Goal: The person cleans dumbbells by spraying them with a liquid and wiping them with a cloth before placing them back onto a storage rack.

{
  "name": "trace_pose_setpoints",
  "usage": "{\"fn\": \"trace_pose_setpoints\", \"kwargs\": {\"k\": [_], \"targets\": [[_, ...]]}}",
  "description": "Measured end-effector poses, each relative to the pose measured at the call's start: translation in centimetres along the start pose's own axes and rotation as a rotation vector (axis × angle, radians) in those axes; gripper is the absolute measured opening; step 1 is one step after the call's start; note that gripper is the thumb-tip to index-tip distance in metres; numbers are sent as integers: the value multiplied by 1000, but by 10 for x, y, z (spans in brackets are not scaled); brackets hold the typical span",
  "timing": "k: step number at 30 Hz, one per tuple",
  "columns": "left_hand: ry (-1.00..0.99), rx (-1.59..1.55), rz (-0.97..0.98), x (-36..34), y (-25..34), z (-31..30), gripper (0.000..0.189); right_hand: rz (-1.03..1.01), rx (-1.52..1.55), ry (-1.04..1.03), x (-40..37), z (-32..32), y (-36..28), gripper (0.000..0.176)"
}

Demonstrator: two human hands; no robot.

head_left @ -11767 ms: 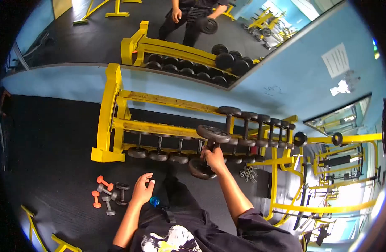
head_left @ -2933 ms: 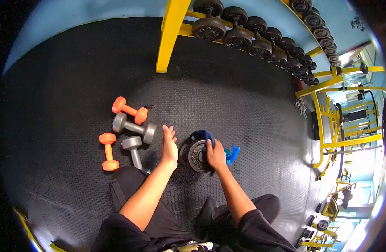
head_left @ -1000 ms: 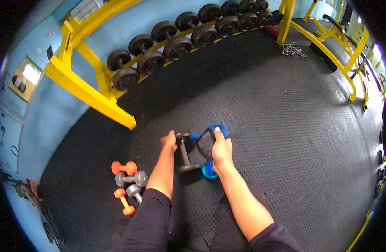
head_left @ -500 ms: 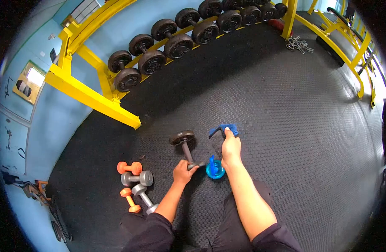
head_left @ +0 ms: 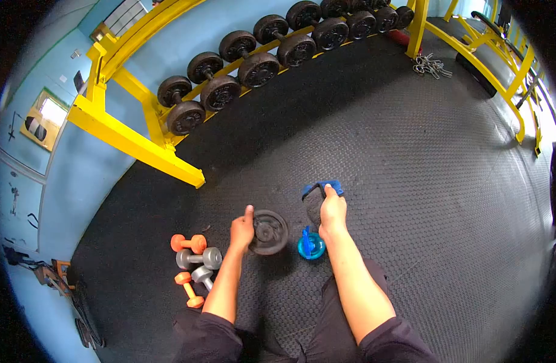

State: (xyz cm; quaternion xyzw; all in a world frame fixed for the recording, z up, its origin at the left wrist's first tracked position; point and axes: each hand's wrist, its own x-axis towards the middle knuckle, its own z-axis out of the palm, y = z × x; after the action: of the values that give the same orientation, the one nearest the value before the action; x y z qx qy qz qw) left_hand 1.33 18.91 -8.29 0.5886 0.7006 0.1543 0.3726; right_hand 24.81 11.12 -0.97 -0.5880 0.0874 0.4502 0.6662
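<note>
My left hand (head_left: 243, 228) is closed on the rim of a dark dumbbell (head_left: 269, 232), its thumb pointing up. The dumbbell's round end plate faces me, and its handle is hidden. A blue and black cloth (head_left: 329, 187) is gripped in my right hand (head_left: 333, 212), with a dark fold hanging down on the left side. Between the two hands, near my right wrist, a translucent blue bottle (head_left: 313, 246) stands on the floor with its blue lid up.
Orange dumbbells (head_left: 189, 243) and grey dumbbells (head_left: 199, 258) lie on the black rubber floor (head_left: 411, 181) at left. Beyond is a yellow rack (head_left: 132, 142) holding several large black dumbbells (head_left: 258, 70). Metal clips (head_left: 431, 66) lie by its right post. More yellow equipment (head_left: 514, 100) stands at right.
The dumbbell has turned so that its end plate now faces me. My left hand has moved left and up with it. The cloth and right hand are nearly still.
</note>
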Motion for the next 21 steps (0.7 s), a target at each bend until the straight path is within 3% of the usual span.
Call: {"fn": "trace_pose_setpoints", "kwargs": {"k": [2, 7, 10, 11, 13, 14, 15, 17, 19, 21], "targets": [[83, -82, -50, 23, -27, -7, 75, 35, 33, -88, 19, -6, 13, 45], [205, -337, -121, 7, -66, -11, 73, -39, 21, -14, 21, 11, 25, 44], [273, -279, -37, -2, -47, 0, 57, 86, 28, -129, 27, 14, 35, 50], [322, -258, 0, -2, -41, 4, 49, 72, -24, -55, 24, 21, 36, 46], [738, -139, 352, -16, -32, 16, 34, 56, 28, -67, 18, 21, 35, 41], [811, -103, 515, -34, -27, 17, 26, 49, 21, -64, 12, 21, 28, 41], [769, -102, 672, -57, -25, 23, 20, 31, 68, -67, 6, 21, 20, 38], [372, -119, 937, -94, -45, 49, 30, 18, 105, -61, 5, 16, 17, 35], [50, -50, 858, -123, -55, 87, 54, -35, 151, -52, 11, 10, 15, 31], [-91, -48, 620, -127, -63, 117, 89, -26, 167, -92, 12, 4, 11, 29]]}}
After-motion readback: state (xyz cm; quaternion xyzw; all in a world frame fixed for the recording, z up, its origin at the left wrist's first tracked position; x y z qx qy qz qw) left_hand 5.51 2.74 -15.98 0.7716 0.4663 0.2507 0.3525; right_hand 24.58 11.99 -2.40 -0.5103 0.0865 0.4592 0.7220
